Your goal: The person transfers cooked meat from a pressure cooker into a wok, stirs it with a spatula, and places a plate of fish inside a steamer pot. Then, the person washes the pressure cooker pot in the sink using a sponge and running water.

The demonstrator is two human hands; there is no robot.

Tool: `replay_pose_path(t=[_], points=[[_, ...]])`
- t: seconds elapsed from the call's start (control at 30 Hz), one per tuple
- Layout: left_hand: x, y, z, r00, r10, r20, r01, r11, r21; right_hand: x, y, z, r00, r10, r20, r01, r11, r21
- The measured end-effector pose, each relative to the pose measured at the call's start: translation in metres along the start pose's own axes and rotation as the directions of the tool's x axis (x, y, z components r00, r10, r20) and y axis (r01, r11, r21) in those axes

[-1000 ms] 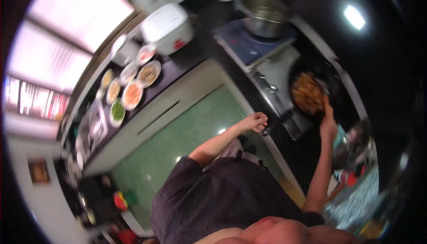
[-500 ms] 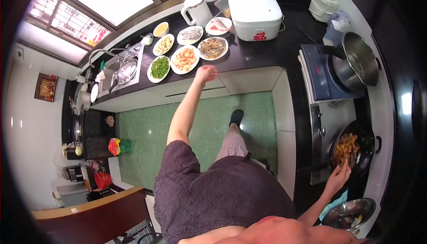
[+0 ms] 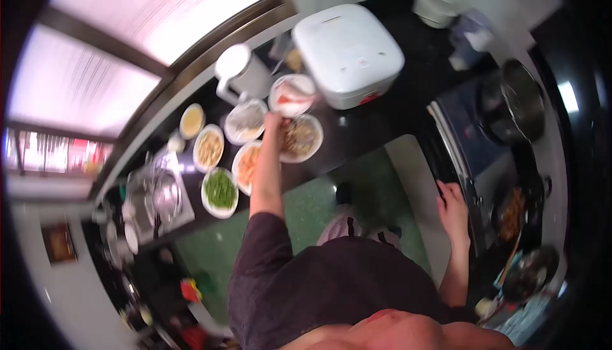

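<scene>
My left hand (image 3: 275, 121) is stretched out over the counter, where several plates meet. It overlaps the rim of a plate of brownish shelled seafood (image 3: 306, 139) and reaches the lower edge of a plate with red and white slices (image 3: 294, 98). Its fingers are blurred and partly hidden, so I cannot tell how they are closed. Beside it are a plate of greyish strips (image 3: 244, 120) and a plate of orange shrimp (image 3: 244, 166). My right hand (image 3: 453, 208), empty with fingers apart, hovers by the stove's front edge. A wok (image 3: 534, 187) of browned food stands to its right.
A white rice cooker (image 3: 347, 50) and a white kettle (image 3: 242, 69) stand behind the plates. Green vegetables (image 3: 220, 189) lie on another plate near the sink (image 3: 182, 194). On the right, a dark pot (image 3: 523, 104) sits on a blue cooktop (image 3: 456, 136). A wooden-handled utensil (image 3: 509, 262) leans from the wok.
My left hand has reached forward over the plates. My right hand has let go of the utensil in the wok and moved away to the stove's front edge. The view has tilted and shifted.
</scene>
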State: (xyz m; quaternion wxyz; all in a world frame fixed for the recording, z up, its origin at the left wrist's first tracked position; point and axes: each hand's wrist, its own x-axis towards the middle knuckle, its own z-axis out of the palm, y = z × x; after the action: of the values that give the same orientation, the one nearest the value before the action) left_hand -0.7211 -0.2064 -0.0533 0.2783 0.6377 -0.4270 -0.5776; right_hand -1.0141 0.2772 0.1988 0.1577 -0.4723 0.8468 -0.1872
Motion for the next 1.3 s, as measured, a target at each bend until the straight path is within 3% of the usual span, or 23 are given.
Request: replay_pose_path(t=[0.03, 0.07, 0.17, 0.2, 0.23, 0.27, 0.3, 0.43, 0.5, 0.57, 0.67, 0.77, 0.9, 0.97, 1.0, 1.03, 1.07, 1.17, 1.2, 1.23, 1.3], points=[[0.001, 0.001, -0.001, 0.999, -0.035, 0.035, 0.037, 0.998, -0.052, 0.006, -0.006, 0.003, 1.0, -0.018, -0.006, 0.018, 1.0, -0.01], [-0.006, 0.004, -0.002, 0.994, 0.031, 0.104, -0.018, 0.992, -0.126, 0.012, -0.013, 0.005, 1.0, -0.012, 0.0, 0.012, 1.0, -0.021], [0.014, -0.015, -0.017, 0.998, -0.007, 0.07, 0.022, 0.975, -0.223, 0.029, -0.027, 0.014, 0.998, -0.008, 0.055, 0.008, 1.0, -0.011], [0.011, -0.017, -0.025, 0.996, 0.024, 0.08, -0.007, 0.979, -0.203, 0.033, -0.03, 0.018, 0.999, -0.008, 0.05, 0.009, 1.0, -0.009], [0.004, -0.014, -0.036, 0.993, 0.095, 0.064, -0.092, 0.995, -0.041, 0.037, -0.032, 0.021, 0.999, -0.017, 0.048, 0.018, 1.0, -0.005], [0.002, -0.017, -0.041, 0.992, 0.128, 0.024, -0.121, 0.975, -0.187, 0.044, -0.033, 0.024, 0.998, -0.033, 0.05, 0.033, 0.999, -0.002], [-0.012, -0.009, -0.057, 0.991, 0.107, 0.081, -0.096, 0.987, -0.129, 0.049, -0.034, 0.027, 0.998, -0.044, 0.053, 0.043, 0.999, 0.023], [-0.037, 0.015, -0.113, 0.94, 0.283, 0.192, -0.279, 0.959, -0.048, 0.071, -0.045, 0.023, 0.99, -0.133, 0.052, 0.119, 0.967, 0.224], [-0.082, 0.058, -0.124, 0.928, 0.289, 0.236, -0.324, 0.938, 0.126, 0.085, -0.052, 0.016, 0.982, -0.191, 0.012, 0.177, 0.93, 0.324], [-0.111, 0.091, -0.122, 0.932, 0.23, 0.281, -0.282, 0.946, 0.161, 0.102, -0.056, 0.013, 0.969, -0.245, -0.042, 0.242, 0.893, 0.379], [-0.181, 0.153, -0.074, 0.892, 0.206, 0.403, -0.295, 0.94, 0.172, 0.135, -0.053, 0.02, 0.94, -0.326, -0.099, 0.334, 0.83, 0.446], [-0.216, 0.183, -0.019, 0.835, 0.185, 0.518, -0.336, 0.917, 0.214, 0.16, -0.05, 0.013, 0.967, -0.206, 0.147, 0.026, 0.658, 0.752], [-0.259, 0.214, 0.08, 0.706, 0.146, 0.693, -0.329, 0.934, 0.139, 0.169, -0.032, -0.04, 0.906, -0.17, 0.386, -0.284, 0.432, 0.856], [-0.276, 0.23, 0.131, 0.631, 0.123, 0.766, -0.362, 0.92, 0.151, 0.169, -0.005, -0.064, 0.95, -0.164, 0.268, -0.156, 0.494, 0.855], [-0.282, 0.234, 0.156, 0.604, 0.118, 0.788, -0.382, 0.911, 0.156, 0.189, 0.042, -0.04, 0.928, -0.354, -0.114, 0.341, 0.687, 0.642], [-0.287, 0.239, 0.181, 0.576, 0.112, 0.81, -0.401, 0.902, 0.16, 0.178, 0.04, -0.086, 0.982, -0.174, 0.071, 0.068, 0.684, 0.727], [-0.295, 0.244, 0.207, 0.551, 0.129, 0.825, -0.421, 0.896, 0.141, 0.172, 0.047, -0.113, 0.986, -0.08, 0.149, -0.082, 0.547, 0.833], [-0.317, 0.263, 0.285, 0.462, 0.149, 0.874, -0.388, 0.92, 0.049, 0.179, 0.105, -0.167, 0.993, -0.008, 0.117, -0.091, 0.582, 0.808], [-0.326, 0.272, 0.308, 0.422, 0.158, 0.893, -0.389, 0.921, 0.021, 0.183, 0.126, -0.187, 0.987, 0.106, 0.12, -0.161, 0.66, 0.734], [-0.334, 0.28, 0.33, 0.38, 0.169, 0.909, -0.389, 0.921, -0.009, 0.186, 0.144, -0.2, 0.984, 0.174, 0.026, -0.14, 0.686, 0.714], [-0.345, 0.287, 0.36, 0.35, 0.183, 0.919, -0.352, 0.935, -0.052, 0.196, 0.191, -0.21, 0.924, 0.381, -0.011, -0.224, 0.568, 0.792]])
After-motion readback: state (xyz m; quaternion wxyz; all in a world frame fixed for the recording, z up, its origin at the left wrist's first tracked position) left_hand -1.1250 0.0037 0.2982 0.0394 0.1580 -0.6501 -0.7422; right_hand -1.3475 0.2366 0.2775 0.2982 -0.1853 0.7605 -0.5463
